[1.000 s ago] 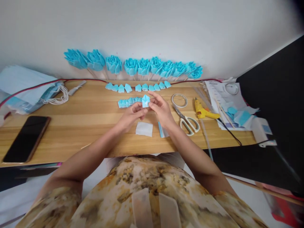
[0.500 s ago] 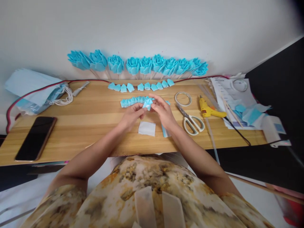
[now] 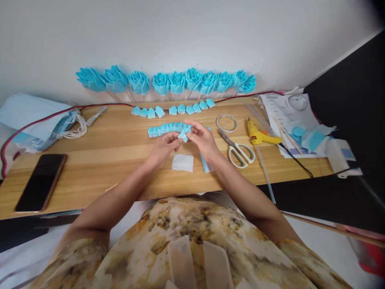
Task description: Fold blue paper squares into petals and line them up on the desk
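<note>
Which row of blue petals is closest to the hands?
The near row, tightly overlapped: left hand and right hand pinch a petal at its right end. The far row lies spaced out, untouched.

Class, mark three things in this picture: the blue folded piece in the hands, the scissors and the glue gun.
blue folded piece (image 3: 183,135): head view, its middle.
scissors (image 3: 226,139): head view, the blades.
glue gun (image 3: 255,136): head view, yellow body.

Phone, scissors and yellow glue gun lie on the table.
</note>
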